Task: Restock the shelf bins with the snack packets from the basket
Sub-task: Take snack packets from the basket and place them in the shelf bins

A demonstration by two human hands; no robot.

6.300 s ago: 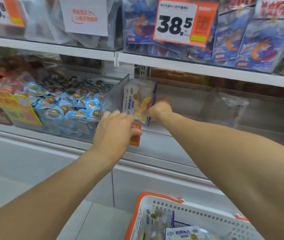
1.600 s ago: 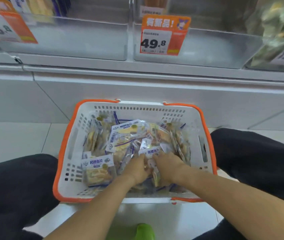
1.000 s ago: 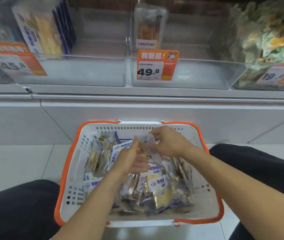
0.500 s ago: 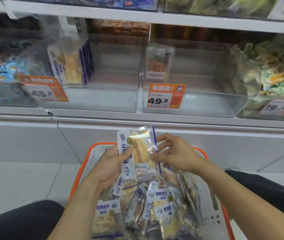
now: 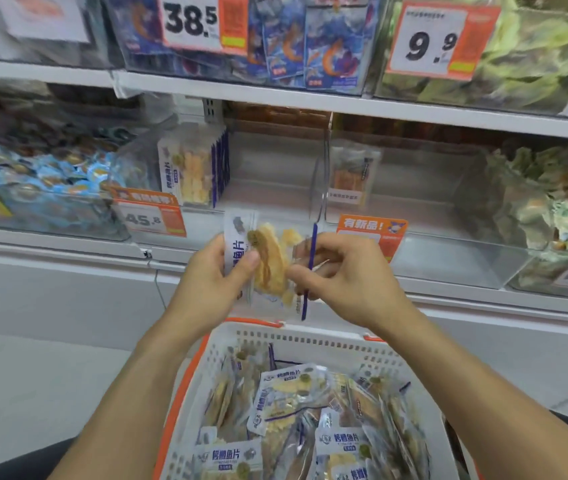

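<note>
The shelf (image 5: 310,102) carries clear bins (image 5: 275,188) along its front edge; one left of centre holds a row of packets (image 5: 192,168) standing upright. Below it, the white basket (image 5: 310,341) with an orange rim holds many fish-snack packets lying at mixed angles. Above the basket's far rim, the held packet (image 5: 268,265) stands upright, long axis vertical, printed face toward the camera. The left hand (image 5: 210,282) grips its left edge, thumb across the front; the right hand (image 5: 341,275) pinches its right edge, fingers curled.
</note>
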